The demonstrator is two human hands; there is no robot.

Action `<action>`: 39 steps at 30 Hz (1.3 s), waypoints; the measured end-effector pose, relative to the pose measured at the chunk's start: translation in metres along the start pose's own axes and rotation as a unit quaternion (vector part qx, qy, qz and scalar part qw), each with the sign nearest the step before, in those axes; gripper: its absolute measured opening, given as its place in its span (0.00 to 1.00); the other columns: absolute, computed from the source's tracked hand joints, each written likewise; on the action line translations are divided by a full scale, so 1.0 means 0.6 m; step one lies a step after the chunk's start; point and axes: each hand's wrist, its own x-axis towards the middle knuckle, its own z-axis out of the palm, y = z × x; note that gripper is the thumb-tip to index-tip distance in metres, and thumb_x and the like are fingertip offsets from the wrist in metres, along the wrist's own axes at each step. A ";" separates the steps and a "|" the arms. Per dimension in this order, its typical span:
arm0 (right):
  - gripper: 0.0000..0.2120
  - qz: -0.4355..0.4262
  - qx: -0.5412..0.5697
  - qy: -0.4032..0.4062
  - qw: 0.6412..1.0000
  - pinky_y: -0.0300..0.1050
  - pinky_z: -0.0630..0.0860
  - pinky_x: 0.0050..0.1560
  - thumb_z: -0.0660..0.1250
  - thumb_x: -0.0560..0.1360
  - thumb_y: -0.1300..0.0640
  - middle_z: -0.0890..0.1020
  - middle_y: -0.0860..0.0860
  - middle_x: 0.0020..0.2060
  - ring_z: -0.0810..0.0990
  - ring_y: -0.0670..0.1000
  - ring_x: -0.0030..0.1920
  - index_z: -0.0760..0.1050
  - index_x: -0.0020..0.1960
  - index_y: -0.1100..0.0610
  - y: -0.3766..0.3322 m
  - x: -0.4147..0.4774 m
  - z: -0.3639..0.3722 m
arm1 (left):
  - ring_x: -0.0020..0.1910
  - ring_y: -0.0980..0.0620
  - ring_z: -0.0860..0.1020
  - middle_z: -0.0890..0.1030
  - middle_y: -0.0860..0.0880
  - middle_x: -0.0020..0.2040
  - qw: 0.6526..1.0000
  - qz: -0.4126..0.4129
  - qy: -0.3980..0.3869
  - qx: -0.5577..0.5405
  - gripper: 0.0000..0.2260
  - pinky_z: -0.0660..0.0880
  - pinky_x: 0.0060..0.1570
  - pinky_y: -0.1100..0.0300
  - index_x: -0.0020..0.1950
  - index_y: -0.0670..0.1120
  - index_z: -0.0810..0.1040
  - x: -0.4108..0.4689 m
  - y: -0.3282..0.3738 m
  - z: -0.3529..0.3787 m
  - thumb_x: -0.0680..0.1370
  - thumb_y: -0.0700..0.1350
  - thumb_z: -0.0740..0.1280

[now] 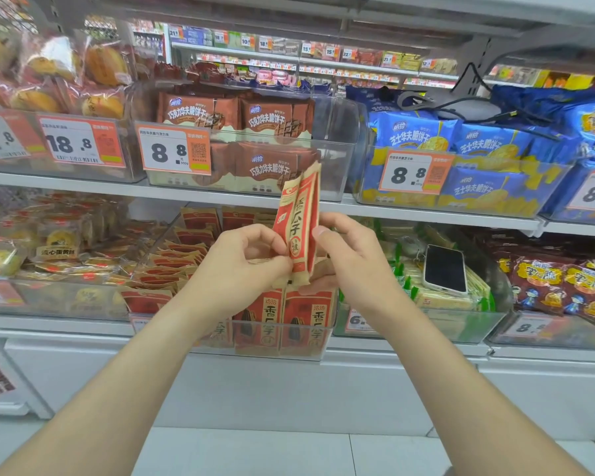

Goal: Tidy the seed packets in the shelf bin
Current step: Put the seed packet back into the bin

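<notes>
Fingers of the left hand [244,266] and right hand [351,259] grip a few seed packets [299,221] upright at frame centre, above the bin [289,353]. Its front row [282,321] stands neat, but the loose packets [172,259] behind look unsorted.

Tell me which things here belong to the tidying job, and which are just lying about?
Job: left hand and right hand, both gripping the held seed packets; binned seed packets; shelf bin.
Lying about: phone, brown biscuit packs, blue biscuit packs, price tag.
</notes>
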 end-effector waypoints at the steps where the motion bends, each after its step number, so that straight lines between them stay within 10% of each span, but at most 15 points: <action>1: 0.12 -0.002 0.001 -0.014 1.000 0.60 0.87 0.41 0.64 0.86 0.58 0.89 0.55 0.49 0.90 0.61 0.42 0.79 0.68 0.52 -0.002 0.000 -0.002 | 0.51 0.52 0.88 0.90 0.53 0.51 1.000 -0.006 -0.004 -0.021 0.07 0.86 0.56 0.45 0.52 0.47 0.82 -0.001 0.002 0.000 0.82 0.49 0.75; 7: 0.10 0.007 0.007 -0.015 1.000 0.54 0.88 0.43 0.76 0.79 0.57 0.90 0.57 0.45 0.90 0.58 0.44 0.83 0.57 0.61 -0.004 -0.005 -0.016 | 0.51 0.51 0.89 0.90 0.50 0.50 0.999 0.006 -0.034 -0.038 0.23 0.85 0.59 0.44 0.57 0.43 0.76 -0.014 0.009 -0.004 0.75 0.59 0.77; 26: 0.03 0.023 -0.025 -0.057 0.998 0.50 0.88 0.41 0.73 0.81 0.64 0.90 0.58 0.43 0.90 0.57 0.42 0.84 0.53 0.63 -0.004 -0.008 -0.021 | 0.52 0.49 0.89 0.89 0.49 0.54 0.996 -0.014 -0.050 -0.067 0.19 0.85 0.55 0.51 0.60 0.43 0.74 -0.011 -0.003 -0.013 0.78 0.50 0.77; 33: 0.36 0.044 -0.048 -0.156 0.986 0.57 0.87 0.42 0.77 0.74 0.73 0.89 0.62 0.46 0.89 0.65 0.45 0.67 0.74 0.50 -0.006 -0.015 -0.013 | 0.49 0.51 0.87 0.88 0.53 0.54 0.999 -0.005 0.013 -0.039 0.23 0.86 0.46 0.46 0.54 0.49 0.73 -0.009 0.000 0.006 0.73 0.62 0.79; 39: 0.19 0.036 -0.050 -0.139 0.988 0.59 0.88 0.45 0.66 0.82 0.67 0.89 0.60 0.46 0.90 0.63 0.45 0.76 0.70 0.52 -0.006 -0.012 -0.010 | 0.39 0.60 0.81 0.86 0.56 0.47 0.997 0.001 0.063 -0.055 0.19 0.76 0.43 0.56 0.52 0.50 0.74 0.001 -0.009 0.022 0.75 0.60 0.78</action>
